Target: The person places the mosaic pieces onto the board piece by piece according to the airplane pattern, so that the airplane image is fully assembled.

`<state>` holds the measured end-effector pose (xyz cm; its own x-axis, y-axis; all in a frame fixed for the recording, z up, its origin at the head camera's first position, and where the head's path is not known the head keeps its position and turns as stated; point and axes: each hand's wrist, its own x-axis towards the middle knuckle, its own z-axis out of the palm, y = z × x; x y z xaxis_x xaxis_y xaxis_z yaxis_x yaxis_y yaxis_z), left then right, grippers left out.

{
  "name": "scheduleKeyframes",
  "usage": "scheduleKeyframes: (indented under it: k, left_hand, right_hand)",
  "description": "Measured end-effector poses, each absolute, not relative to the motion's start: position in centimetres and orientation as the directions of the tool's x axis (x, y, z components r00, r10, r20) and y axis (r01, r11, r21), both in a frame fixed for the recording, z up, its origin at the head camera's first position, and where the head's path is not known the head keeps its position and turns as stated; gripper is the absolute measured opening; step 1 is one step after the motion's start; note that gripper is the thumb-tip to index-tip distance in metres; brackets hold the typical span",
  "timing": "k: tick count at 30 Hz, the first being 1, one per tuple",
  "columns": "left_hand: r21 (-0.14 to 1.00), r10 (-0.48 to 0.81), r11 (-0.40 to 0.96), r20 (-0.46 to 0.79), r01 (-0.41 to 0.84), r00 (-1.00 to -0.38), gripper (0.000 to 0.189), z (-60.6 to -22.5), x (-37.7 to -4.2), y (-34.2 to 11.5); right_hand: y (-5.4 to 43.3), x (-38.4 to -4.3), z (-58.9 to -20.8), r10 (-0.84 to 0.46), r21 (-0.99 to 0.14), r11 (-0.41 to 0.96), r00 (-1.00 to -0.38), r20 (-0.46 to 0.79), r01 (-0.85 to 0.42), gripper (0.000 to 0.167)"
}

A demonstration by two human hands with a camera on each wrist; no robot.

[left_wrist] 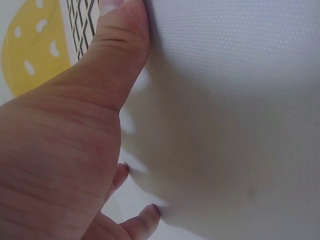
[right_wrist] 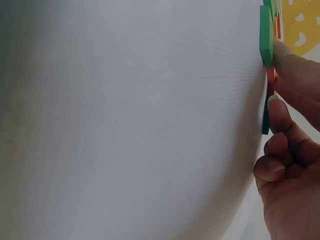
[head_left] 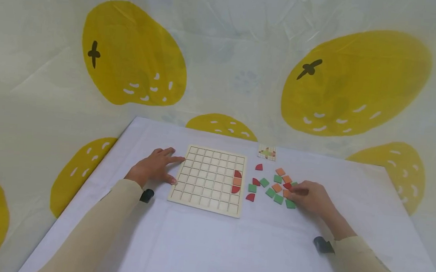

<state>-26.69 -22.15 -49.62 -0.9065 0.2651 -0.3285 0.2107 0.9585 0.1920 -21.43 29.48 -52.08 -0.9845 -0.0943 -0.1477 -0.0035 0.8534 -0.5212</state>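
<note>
My left hand (head_left: pixel 158 165) lies at the left edge of a pale wooden grid board (head_left: pixel 202 194), fingers spread, thumb and index fingertip at its rim. At the board's right side sit two red quarter-circle tiles (head_left: pixel 235 190) with an orange square tile (head_left: pixel 237 181) between them. My right hand (head_left: pixel 311 196) reaches into loose tiles right of the board, fingers bent. Its fingertips are right at a red quarter-circle tile (head_left: pixel 286 186), beside an orange square (head_left: pixel 286 193) and green tiles (right_wrist: pixel 266 35). I cannot tell whether the fingers pinch the red tile.
Several green squares (head_left: pixel 279 199), orange squares (head_left: pixel 277 187) and red quarter-circles (head_left: pixel 250 197) lie loose between board and right hand. A small pattern card (head_left: pixel 267 152) is at the table's back edge. A white cloth (head_left: pixel 193 253) covers the table; a curtain (head_left: pixel 230 81) with yellow fruit hangs behind.
</note>
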Motion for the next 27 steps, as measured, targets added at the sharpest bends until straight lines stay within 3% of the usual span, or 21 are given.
scheduleKeyframes:
  k: [27]
  left_hand:
    - [0.182,0.262,0.96,-0.329,0.211,-0.907,0.091,-49.57,-26.49,-22.26]
  right_hand:
    - [28.73,-21.86,-51.25,-0.156,-0.483,0.873,-0.975,-0.156,-0.063,0.046]
